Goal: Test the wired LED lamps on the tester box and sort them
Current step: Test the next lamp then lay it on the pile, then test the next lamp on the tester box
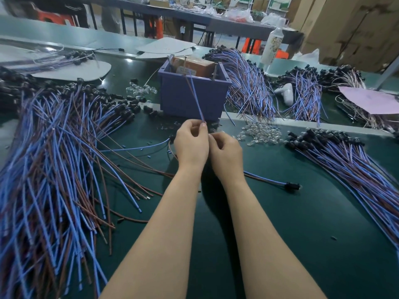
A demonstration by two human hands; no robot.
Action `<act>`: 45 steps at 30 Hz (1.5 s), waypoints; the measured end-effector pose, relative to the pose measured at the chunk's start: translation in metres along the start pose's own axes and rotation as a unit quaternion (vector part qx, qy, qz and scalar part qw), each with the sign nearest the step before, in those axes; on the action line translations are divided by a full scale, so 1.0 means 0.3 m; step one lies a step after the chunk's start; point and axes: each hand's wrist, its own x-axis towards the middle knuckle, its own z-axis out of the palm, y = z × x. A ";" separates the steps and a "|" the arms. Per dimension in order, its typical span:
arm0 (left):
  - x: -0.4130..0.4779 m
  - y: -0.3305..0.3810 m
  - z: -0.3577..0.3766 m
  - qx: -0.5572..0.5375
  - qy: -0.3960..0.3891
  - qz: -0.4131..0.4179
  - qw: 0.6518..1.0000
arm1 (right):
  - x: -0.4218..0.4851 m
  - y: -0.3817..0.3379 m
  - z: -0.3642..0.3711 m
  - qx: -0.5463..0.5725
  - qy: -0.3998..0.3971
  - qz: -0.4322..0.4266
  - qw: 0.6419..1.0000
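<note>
Nearest, both forearms reach fwd over the green table [302, 244], w/ wired LED lamps heaped either side: left pile [54, 158], right pile [356, 167]. Mid-table the left hand [191, 144] pinches a blue/brown wire pair [196, 100] btwn thumb & fingertips; the right hand [226, 153] touches it, fingers curled, can't tell if it holds anything. Farther on, the pair runs up to the top of the purple tester box [174, 96], more lamp bundles [248, 83] just beyond on the right.
</note>
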 end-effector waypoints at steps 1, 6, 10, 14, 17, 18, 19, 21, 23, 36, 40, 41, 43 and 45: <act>0.000 -0.003 0.000 0.023 -0.006 -0.002 1.000 | 0.002 0.004 0.002 0.006 0.002 0.011 1.000; 0.000 -0.010 0.009 0.009 -0.013 -0.016 1.000 | 0.016 0.009 0.004 0.074 0.070 0.052 0.993; -0.008 0.002 0.006 -0.051 0.013 -0.005 0.999 | 0.016 0.001 0.000 0.144 0.115 0.061 0.981; -0.004 0.007 -0.006 -0.051 0.044 0.019 0.998 | 0.003 0.001 0.004 0.069 0.112 0.009 0.991; -0.001 0.000 -0.005 -0.057 0.033 0.009 0.998 | -0.001 0.006 0.008 0.030 0.080 0.013 0.996; 0.000 -0.003 -0.003 -0.056 0.029 0.003 0.998 | 0.000 0.006 0.008 0.018 0.072 0.016 0.997; 0.004 -0.006 -0.004 -0.056 0.025 -0.003 0.998 | 0.001 0.005 0.008 0.006 0.064 0.018 0.998; 0.008 -0.015 -0.001 -0.064 0.015 -0.012 0.998 | 0.000 0.004 0.007 -0.013 0.052 0.018 0.998; 0.013 -0.025 0.000 -0.055 0.008 -0.016 0.998 | -0.001 0.003 0.007 -0.020 0.049 0.018 0.998; 0.024 -0.054 0.008 -0.036 0.000 0.004 0.999 | -0.007 0.000 0.005 -0.030 0.037 0.020 0.999; 0.026 -0.054 0.008 -0.040 0.000 0.004 0.999 | -0.005 0.000 0.006 -0.029 0.037 0.020 0.999; 0.027 -0.054 0.008 -0.045 0.001 0.002 0.999 | -0.005 -0.001 0.007 -0.028 0.037 0.019 0.999; 0.029 -0.054 0.008 -0.053 0.004 0.000 0.999 | -0.005 -0.001 0.008 -0.027 0.038 0.019 0.999; 0.028 -0.054 0.008 -0.050 0.006 0.002 0.999 | -0.004 -0.002 0.009 -0.028 0.035 0.021 0.999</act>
